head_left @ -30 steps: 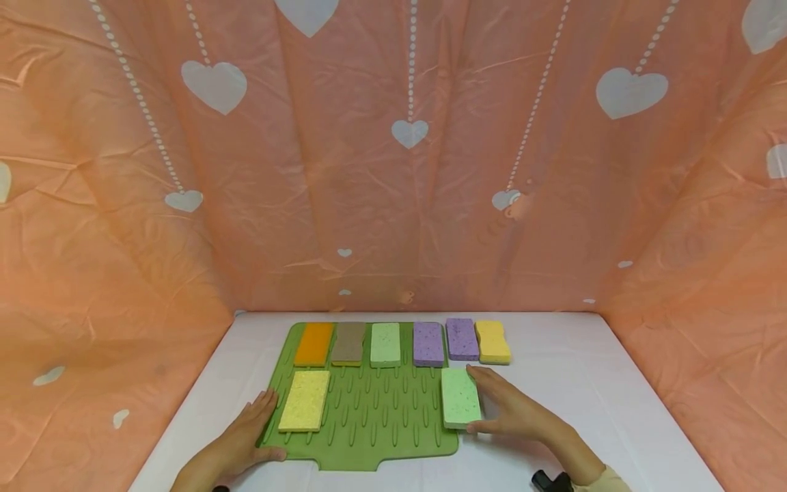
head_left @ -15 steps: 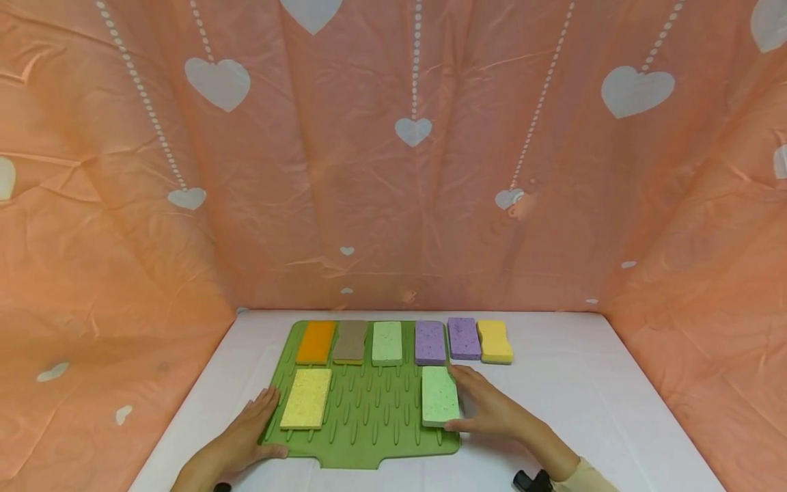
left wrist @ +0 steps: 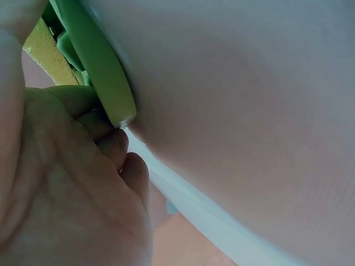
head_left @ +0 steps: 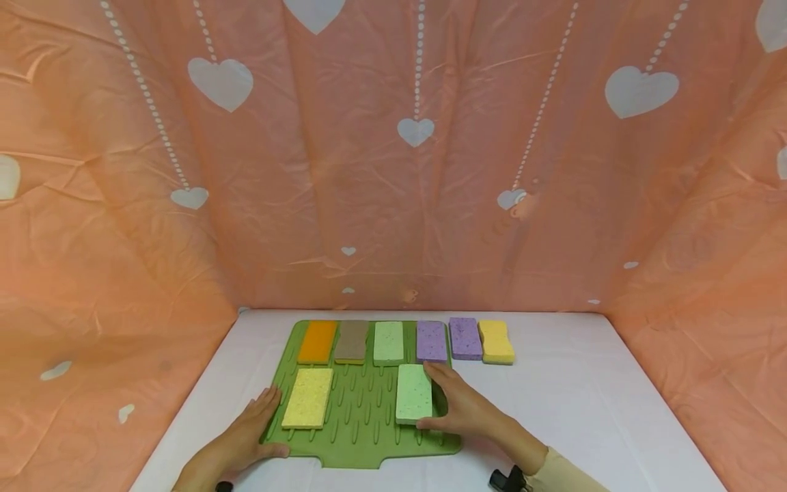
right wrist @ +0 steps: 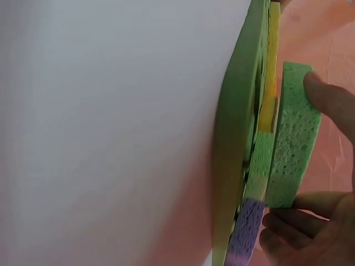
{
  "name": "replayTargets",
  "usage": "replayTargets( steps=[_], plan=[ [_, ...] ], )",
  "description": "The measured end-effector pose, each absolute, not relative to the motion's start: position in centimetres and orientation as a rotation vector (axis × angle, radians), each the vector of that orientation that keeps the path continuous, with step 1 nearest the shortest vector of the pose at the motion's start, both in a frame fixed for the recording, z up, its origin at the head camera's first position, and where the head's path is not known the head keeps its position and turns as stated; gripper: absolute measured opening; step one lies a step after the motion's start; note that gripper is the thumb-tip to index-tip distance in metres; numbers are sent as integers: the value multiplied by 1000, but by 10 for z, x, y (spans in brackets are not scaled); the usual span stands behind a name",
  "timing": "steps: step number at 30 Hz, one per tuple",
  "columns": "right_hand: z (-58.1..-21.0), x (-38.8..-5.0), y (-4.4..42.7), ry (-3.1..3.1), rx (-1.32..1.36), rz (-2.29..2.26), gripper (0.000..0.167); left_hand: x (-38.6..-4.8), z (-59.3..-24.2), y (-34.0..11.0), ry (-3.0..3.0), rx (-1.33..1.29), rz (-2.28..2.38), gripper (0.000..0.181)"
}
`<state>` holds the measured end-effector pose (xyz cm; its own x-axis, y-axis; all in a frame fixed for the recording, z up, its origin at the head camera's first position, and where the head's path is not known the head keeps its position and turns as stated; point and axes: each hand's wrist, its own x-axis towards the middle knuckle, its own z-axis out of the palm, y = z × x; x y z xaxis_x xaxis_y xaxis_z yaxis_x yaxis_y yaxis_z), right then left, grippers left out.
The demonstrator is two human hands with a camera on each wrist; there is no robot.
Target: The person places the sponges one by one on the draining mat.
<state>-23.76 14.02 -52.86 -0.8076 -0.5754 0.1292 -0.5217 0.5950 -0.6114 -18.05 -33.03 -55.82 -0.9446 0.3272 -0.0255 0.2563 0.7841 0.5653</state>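
Between thumb and fingers, my right hand (head_left: 464, 404) pinches a light green sponge (head_left: 414, 394) by its ends, over the right half of the green ridged mat (head_left: 363, 437). In the right wrist view this sponge (right wrist: 293, 136) is held a little off the mat (right wrist: 236, 127). My left hand (head_left: 236, 437) rests at the mat's left edge, fingers extended along it. The left wrist view shows the left hand's fingers (left wrist: 113, 145) touching the mat's rim (left wrist: 113, 88). Near that hand, a yellow sponge (head_left: 308, 398) lies on the mat.
Along the mat's back lie orange (head_left: 317, 342), grey-topped (head_left: 352, 342), light green (head_left: 389, 342) and purple (head_left: 432, 341) sponges. Right of the mat, another purple sponge (head_left: 465, 338) and a wavy yellow one (head_left: 496, 342) lie on the white table (head_left: 572, 383). Patterned orange sheeting surrounds the table.
My right hand has carried the light green sponge leftward from the mat's right edge, over the mat. My left hand has stayed at the left edge.
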Motion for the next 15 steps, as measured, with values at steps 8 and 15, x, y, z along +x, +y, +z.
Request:
replayTargets(
  steps=[8, 15],
  plan=[
    [-527, -240, 119, 2720, -955, -995, 113, -180, -559, -331, 2852, 498, 904, 124],
    [-528, -240, 101, 2703, -964, -972, 114, -178, -560, -329, 2881, 540, 885, 123]
  ],
)
